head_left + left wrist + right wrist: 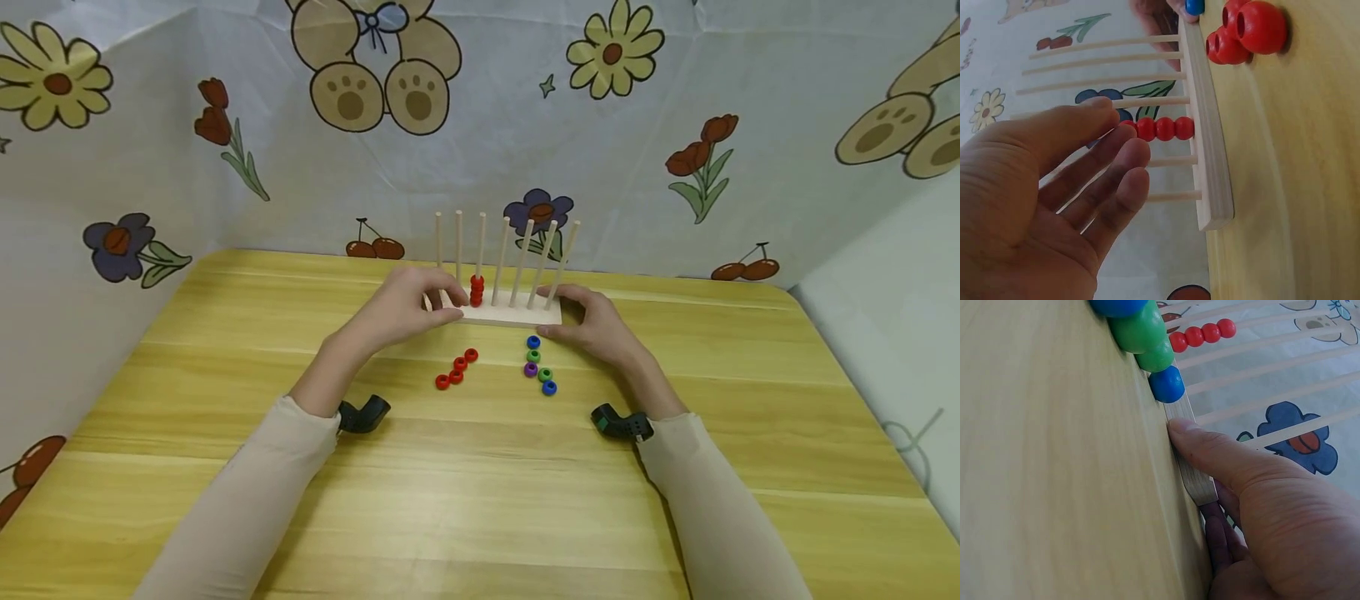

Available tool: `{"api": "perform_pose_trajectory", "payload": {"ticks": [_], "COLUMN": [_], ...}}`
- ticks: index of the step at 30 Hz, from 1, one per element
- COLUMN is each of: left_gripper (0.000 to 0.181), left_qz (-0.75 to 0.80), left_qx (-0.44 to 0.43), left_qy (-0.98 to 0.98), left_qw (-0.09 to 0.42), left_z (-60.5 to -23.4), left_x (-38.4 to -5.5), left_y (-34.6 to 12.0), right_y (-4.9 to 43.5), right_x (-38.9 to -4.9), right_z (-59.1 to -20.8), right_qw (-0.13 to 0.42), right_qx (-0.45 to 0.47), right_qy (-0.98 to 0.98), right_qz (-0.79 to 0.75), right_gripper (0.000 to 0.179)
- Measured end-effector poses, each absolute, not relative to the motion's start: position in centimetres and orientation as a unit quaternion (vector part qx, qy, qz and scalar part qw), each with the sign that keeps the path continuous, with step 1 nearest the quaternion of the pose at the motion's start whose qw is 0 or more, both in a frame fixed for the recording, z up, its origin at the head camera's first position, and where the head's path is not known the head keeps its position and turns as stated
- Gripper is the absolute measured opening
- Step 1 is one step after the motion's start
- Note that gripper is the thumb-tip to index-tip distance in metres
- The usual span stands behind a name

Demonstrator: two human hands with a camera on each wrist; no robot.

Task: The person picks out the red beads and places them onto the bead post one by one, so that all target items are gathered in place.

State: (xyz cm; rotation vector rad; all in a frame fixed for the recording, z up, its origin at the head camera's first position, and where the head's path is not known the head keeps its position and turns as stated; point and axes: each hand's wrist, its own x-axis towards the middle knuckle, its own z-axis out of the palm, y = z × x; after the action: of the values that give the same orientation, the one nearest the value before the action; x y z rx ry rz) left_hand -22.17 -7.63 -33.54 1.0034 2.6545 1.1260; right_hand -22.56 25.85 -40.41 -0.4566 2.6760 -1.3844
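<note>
A pale wooden peg rack [510, 315] with several upright rods stands toward the table's back. Stacked low on one rod are several red beads [477, 292], also seen in the left wrist view. My left hand [408, 304] is beside that stack, thumb and fingers loosely bent and apart; its fingertips [1132, 153] overlap the top bead in the left wrist view. At the rack's right end, my right hand [592, 325] grips the base, with the thumb [1191, 434] along the front face and the other fingers behind, partly hidden.
Loose red beads [456, 377] lie in a slanting row left of centre, in front of the rack. To their right, a purple bead [531, 369] lies among green beads [545, 375] and blue beads [550, 388]. A patterned cloth [480, 167] hangs behind the table.
</note>
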Motion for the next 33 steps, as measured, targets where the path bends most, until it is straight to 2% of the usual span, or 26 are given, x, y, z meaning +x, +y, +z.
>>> {"api": "perform_pose_trajectory", "payload": {"ticks": [7, 17, 33], "left_gripper": [0.018, 0.015, 0.009], "left_qz": [0.345, 0.319, 0.289], "left_qx": [0.349, 0.353, 0.379], "left_qy": [0.861, 0.854, 0.863], "left_qw": [0.132, 0.209, 0.169], "left_z": [-34.4, -35.3, -36.2], "left_x": [-22.2, -21.3, -20.3], "left_y": [-7.2, -5.7, -3.9], "right_y": [25.8, 25.9, 25.8], "right_x": [-22.6, -22.6, -22.7], "right_z": [-40.5, -40.4, -40.4], "right_qw": [0.050, 0.049, 0.048], "right_qx": [-0.146, -0.144, -0.145], "right_qy": [0.880, 0.884, 0.883], "right_qz": [-0.450, -0.442, -0.445], "right_gripper": [0.060, 0.060, 0.060]}}
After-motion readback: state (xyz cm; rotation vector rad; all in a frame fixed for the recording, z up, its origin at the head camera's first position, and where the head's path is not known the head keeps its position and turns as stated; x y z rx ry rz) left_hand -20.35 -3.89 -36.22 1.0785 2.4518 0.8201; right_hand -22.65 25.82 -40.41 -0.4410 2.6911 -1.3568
